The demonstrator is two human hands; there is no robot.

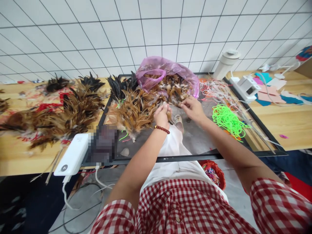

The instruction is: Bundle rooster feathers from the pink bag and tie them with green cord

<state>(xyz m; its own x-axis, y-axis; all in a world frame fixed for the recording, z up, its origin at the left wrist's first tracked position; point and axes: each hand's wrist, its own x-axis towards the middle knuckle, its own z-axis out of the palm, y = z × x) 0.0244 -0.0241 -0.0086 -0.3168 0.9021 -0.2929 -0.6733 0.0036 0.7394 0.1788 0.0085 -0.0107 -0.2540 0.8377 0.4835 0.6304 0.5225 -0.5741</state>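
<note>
My left hand (162, 114), with a dark red bead bracelet at its wrist, is closed over the glass tabletop. Bits of brown feather show at its fingers, though the grip itself is partly hidden. To its right, my right hand (193, 109) pinches at a brown feather by the mouth of a pink plastic bag (151, 66). Loose brown feathers (172, 85) fill that bag. Left of my hands spreads a heap of brown feather bunches (135, 109), with black feathers (122, 86) behind.
More feather bunches (81, 105) lie at the left. Neon green cord (226, 121) and white and orange strings (216, 91) lie at the right. A white bottle (225, 65) and power strip (245, 87) stand behind. A power bank (71, 154) sits near the left front edge.
</note>
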